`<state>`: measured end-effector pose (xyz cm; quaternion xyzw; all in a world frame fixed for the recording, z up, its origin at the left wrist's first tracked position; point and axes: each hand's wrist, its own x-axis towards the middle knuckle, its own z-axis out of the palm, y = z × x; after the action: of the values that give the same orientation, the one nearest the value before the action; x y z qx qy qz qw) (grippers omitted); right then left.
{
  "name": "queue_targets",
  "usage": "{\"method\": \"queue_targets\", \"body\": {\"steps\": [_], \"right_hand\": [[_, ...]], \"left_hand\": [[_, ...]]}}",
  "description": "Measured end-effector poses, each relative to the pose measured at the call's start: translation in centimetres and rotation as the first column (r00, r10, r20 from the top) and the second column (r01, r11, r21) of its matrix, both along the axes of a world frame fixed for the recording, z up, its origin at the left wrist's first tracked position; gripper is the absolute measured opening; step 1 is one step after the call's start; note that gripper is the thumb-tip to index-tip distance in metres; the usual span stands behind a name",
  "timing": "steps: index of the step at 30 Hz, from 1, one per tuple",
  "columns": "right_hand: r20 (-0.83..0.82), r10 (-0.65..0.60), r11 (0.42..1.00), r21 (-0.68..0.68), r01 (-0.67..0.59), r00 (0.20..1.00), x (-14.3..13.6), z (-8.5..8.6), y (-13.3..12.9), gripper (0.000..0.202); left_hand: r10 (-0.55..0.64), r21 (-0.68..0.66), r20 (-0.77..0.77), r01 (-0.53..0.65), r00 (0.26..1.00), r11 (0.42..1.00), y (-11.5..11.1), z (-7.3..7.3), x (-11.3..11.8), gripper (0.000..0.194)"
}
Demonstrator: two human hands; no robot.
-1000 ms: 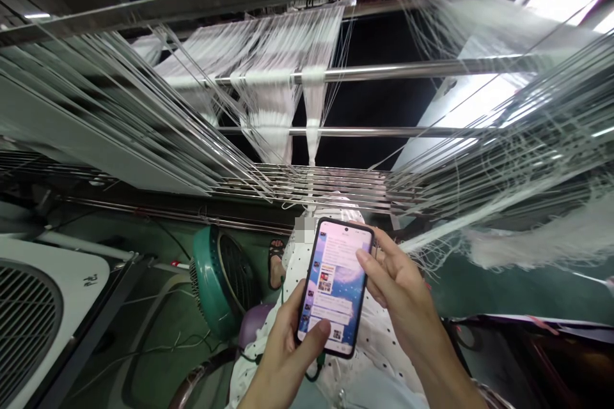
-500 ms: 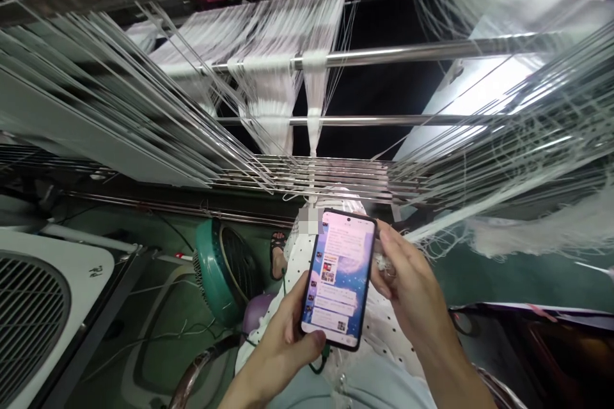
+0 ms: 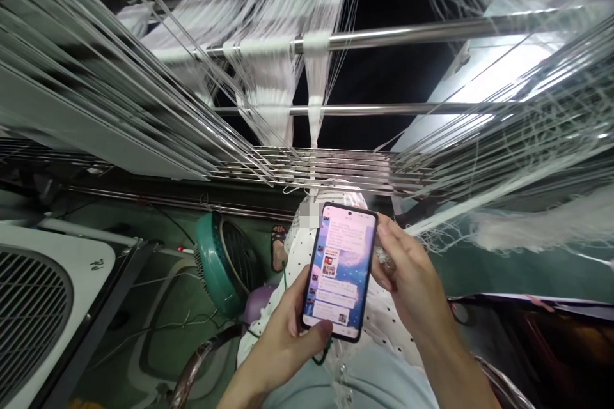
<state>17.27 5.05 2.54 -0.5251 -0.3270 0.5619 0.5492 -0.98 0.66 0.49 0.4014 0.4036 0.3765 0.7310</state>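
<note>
A smartphone [image 3: 341, 271] with a lit chat screen is held over my lap. My left hand [image 3: 292, 326] grips its lower left side, the thumb lying over the bottom of the screen. At the upper right edge, my right hand [image 3: 405, 262] holds the phone with bent fingers; some of them are hidden behind it. A dark green cord [image 3: 325, 353] shows below the phone. Polka-dot white cloth [image 3: 302, 246] covers my legs underneath.
White threads [image 3: 268, 70] hang over metal bars [image 3: 412, 35] in front of me. Flat metal strips [image 3: 336, 169] cross above my knees. A green fan [image 3: 223, 262] stands on the floor at left, near a white grille panel [image 3: 29, 307]. Frayed white yarn [image 3: 527, 220] hangs at right.
My left thumb has shifted slightly up and right across the lower screen. The loom and phone sit a little higher in view. Both hands keep hold of the phone.
</note>
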Motion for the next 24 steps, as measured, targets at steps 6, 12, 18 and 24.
{"method": "queue_targets", "body": {"steps": [6, 12, 18, 24], "right_hand": [[-0.002, -0.004, 1.0, -0.015, 0.004, 1.0, -0.16, 0.43, -0.13, 0.035], [-0.001, -0.005, 1.0, -0.025, 0.005, 1.0, -0.19, 0.33, -0.1, 0.036], [-0.004, -0.006, 1.0, -0.029, 0.006, 1.0, -0.2, 0.26, -0.15, 0.036], [-0.005, -0.007, 1.0, -0.022, 0.007, 1.0, -0.16, -0.04, -0.08, 0.037]], "left_hand": [[0.017, 0.076, -0.047, -0.013, 0.999, 0.997, 0.11, -0.29, 0.27, 0.063], [0.062, 0.023, -0.021, -0.062, 0.998, 0.998, -0.21, -0.47, 0.23, 0.068], [0.077, 0.01, -0.008, -0.077, 0.997, 0.997, -0.33, -0.51, 0.25, 0.071], [0.046, 0.036, -0.003, -0.046, 0.999, 0.998, -0.24, -0.7, 0.03, 0.067]]}}
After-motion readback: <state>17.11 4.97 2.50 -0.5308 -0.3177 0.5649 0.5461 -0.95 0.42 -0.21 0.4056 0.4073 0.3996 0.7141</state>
